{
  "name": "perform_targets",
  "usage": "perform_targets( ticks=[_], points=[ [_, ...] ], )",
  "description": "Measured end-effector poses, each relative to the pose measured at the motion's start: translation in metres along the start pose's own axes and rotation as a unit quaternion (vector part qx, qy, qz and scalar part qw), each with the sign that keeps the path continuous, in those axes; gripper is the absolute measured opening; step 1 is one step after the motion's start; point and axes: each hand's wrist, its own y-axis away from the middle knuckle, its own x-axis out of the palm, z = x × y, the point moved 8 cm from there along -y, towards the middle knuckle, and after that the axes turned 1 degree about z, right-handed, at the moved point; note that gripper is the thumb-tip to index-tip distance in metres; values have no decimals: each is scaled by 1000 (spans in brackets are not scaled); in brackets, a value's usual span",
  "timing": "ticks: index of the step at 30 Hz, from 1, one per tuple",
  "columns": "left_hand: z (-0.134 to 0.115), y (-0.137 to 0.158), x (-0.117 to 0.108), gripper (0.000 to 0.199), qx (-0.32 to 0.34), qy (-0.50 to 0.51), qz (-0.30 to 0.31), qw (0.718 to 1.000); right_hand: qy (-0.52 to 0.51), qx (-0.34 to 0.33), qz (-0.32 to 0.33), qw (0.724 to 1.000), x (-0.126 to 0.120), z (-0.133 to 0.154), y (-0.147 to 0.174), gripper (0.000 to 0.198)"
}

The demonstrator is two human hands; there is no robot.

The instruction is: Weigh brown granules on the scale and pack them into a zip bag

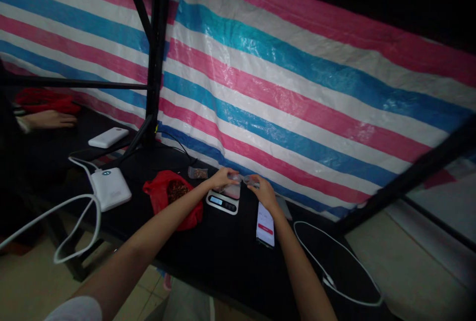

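Step in hand: a thin, clear plastic film (251,180) is apparently being parted or straightened between the left hand (222,178) and the right hand (265,194), close to a small, flat white digital scale (223,204) with a lit display.
Next move: a light pinch from both sides seems to be called for, with no pressure put on the scale.
Film's look: it is small, crumpled and see-through, with pale glints; much is covered by fingers, and whether one piece or two is held cannot be told.
Film's place: it is held at one o'clock from the scale; whether the platform is touched cannot be told.
Left hand's grasp: film is gripped between thumb and fingers, at twelve o'clock.
Right hand's grasp: film is pinched at the fingertips, between two and three o'clock.
Granules: at nine o'clock, brown granules (177,191) are held in an open, red plastic bag (158,192).
Packet: at eleven o'clock, a small, clear packet of brown bits (198,173) is laid on the black desk (219,256).
Phone: at four o'clock, a red bar is shown on a white-screened, oblong phone (265,227).
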Motion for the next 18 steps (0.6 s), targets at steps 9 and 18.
perform_targets(
  ticks=[9, 18],
  points=[
    [-8, 6, -8, 48, 11, 189, 4, 982, 266, -149, 40, 951, -28, 81, -19, 25],
    [-20, 16, -4, 36, 35, 227, 45, 972, 433, -267, 77, 858, -12, 132, -10, 19]
  ],
)
